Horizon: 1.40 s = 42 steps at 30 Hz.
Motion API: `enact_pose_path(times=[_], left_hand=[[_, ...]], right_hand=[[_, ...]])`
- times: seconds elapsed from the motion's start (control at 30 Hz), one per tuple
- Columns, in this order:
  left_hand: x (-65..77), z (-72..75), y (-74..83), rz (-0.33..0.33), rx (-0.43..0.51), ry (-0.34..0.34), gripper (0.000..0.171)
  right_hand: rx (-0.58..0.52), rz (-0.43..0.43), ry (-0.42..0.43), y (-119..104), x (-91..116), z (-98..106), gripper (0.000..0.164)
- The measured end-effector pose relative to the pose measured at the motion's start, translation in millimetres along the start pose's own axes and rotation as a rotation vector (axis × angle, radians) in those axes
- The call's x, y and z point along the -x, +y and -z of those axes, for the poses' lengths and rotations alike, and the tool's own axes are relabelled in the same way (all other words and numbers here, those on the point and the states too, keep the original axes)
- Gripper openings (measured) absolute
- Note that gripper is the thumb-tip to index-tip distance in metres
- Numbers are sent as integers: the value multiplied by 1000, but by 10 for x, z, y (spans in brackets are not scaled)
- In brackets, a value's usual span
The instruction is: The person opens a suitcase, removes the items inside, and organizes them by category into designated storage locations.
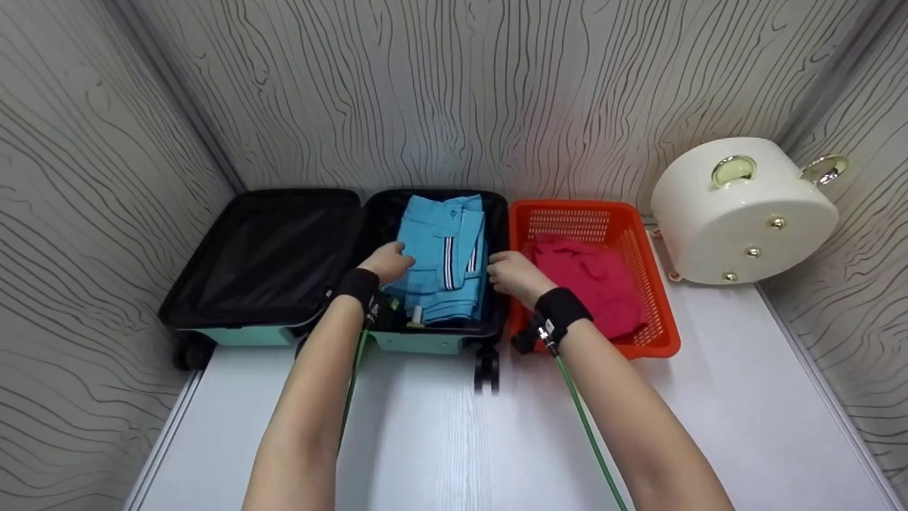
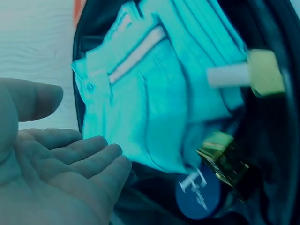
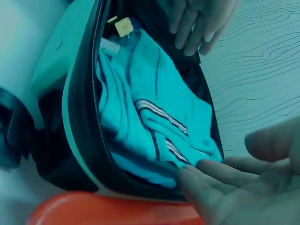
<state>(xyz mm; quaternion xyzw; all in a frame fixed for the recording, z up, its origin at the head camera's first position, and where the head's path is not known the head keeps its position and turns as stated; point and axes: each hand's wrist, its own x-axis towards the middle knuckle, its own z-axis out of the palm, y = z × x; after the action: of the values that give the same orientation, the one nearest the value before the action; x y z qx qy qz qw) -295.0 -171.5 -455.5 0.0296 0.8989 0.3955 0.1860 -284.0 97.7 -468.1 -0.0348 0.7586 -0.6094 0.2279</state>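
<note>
A folded light-blue garment (image 1: 428, 245) with a button and striped bands lies in the right half of an open mint-green suitcase (image 1: 418, 343). My left hand (image 1: 389, 262) is at the garment's left side, fingers extended and nothing held. By the suitcase's right rim, next to the red basket, my right hand (image 1: 518, 275) has loosely bent fingers and holds nothing. In the left wrist view, a white item with a yellow end (image 2: 266, 72), a shiny gold box-like piece (image 2: 222, 159) and a round dark-blue lid (image 2: 198, 194) sit beside the garment.
The suitcase's black-lined other half (image 1: 273, 259) lies to the left. A red plastic basket (image 1: 663, 305) on the right holds crimson cloth (image 1: 589, 280). Farther right stands a white rounded case (image 1: 738, 213) with gold handles. Patterned walls enclose the white table (image 1: 440, 440).
</note>
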Motion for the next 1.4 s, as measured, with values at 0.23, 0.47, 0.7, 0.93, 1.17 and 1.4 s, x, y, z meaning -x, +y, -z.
enact_pose_path(times=[0.23,0.47,0.7,0.93,1.17,1.4], left_hand=[[-33,-25,-163,89,13,-2,63],[-95,-103,-248,141,-36,-30,64],[-127,-90,-239,169,51,10,63],[-191,-177,-179,194,104,74,61],[-271,-297,-206,184,38,152,57],[-252,-307,-270,163,93,213,49]], right_hand=[[-48,-114,-34,71,-120,-155,46],[-41,-233,-75,75,-240,-331,53],[-217,-225,21,80,-320,-365,71],[-186,-219,71,167,-346,-396,44],[-63,-216,69,159,-325,-447,29],[-57,-250,89,156,-350,-519,13]])
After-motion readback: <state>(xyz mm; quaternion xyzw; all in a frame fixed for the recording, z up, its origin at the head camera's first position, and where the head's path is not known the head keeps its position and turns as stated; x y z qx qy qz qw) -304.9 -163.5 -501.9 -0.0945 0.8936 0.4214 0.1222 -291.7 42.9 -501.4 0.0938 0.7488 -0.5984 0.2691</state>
